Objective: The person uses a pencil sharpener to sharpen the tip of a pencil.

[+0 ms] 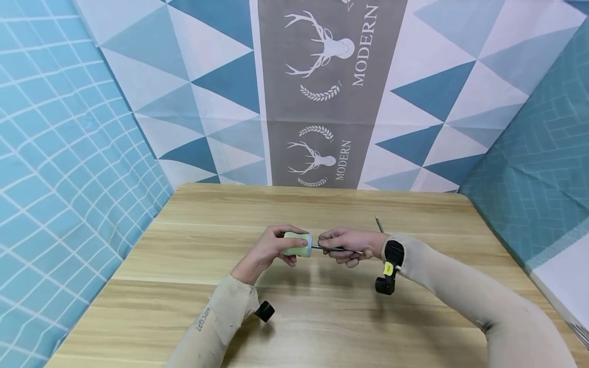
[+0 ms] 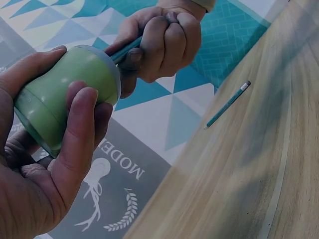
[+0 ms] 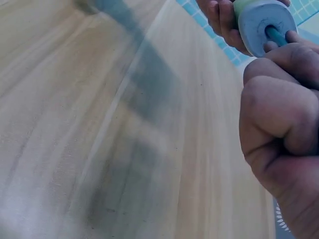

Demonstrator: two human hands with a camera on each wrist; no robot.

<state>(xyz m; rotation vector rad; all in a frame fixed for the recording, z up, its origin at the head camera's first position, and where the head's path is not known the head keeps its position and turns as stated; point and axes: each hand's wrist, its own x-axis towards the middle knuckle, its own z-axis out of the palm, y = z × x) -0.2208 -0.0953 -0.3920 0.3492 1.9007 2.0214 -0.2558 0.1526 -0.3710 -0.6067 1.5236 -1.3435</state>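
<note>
Holding above table [image 1: 184, 286]: green sharpener [image 1: 298, 244] gripped by left hand [image 1: 271, 250]; teal pencil [image 1: 338, 249] clenched in right hand [image 1: 347, 245], tip inserted. Lead snap judged likely if pencil is tilted. Spare pencil [image 1: 379, 224] lies apart.

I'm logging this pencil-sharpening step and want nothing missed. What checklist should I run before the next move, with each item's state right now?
1. Left hand grips the green sharpener firmly: ok.
2. Right hand holds the pencil close to the sharpener: ok.
3. Pencil sits in the hole of the sharpener's grey end face: ok.
4. Pencil lined up straight with the sharpener: ok, judging by the head view.
5. How deep the tip sits inside: cannot tell.
6. Spare pencil lies on the table, apart from both hands: ok.
</note>
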